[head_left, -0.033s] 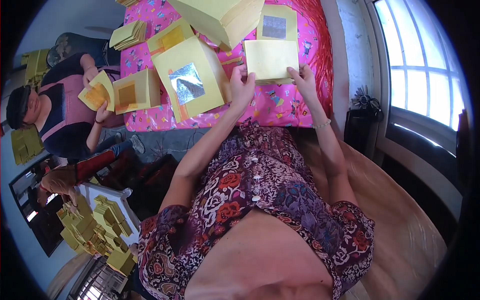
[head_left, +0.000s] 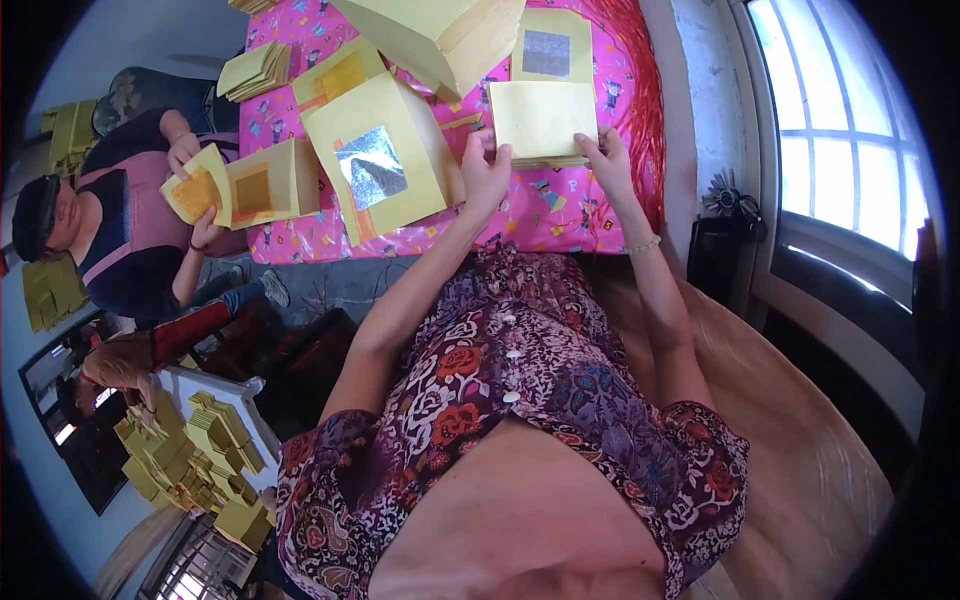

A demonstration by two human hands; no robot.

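Between my two hands is a stack of pale yellow paper sheets [head_left: 543,118], standing at the near right part of the table with its layered lower edge facing me. My left hand [head_left: 487,168] is closed on its lower left corner, the thumb in front and the fingers curled at the side. My right hand [head_left: 610,162] grips the lower right corner, its thumb pressing on the top sheet. Just behind the stack lies a yellow sheet with a dull silver square [head_left: 547,54]. To the left, a big yellow paper block [head_left: 415,160] carries a shiny silver foil square [head_left: 371,168].
A tall yellow paper pile [head_left: 430,45] stands beyond my left hand. Red strands [head_left: 640,95] hang along the right edge of the pink patterned tablecloth [head_left: 560,230]. At left, a co-worker [head_left: 135,225] holds yellow sheets [head_left: 200,185] beside another paper block [head_left: 300,185].
My hands and their stack have hardly moved. At left, the co-worker's held sheets have tilted and shifted slightly to the right.
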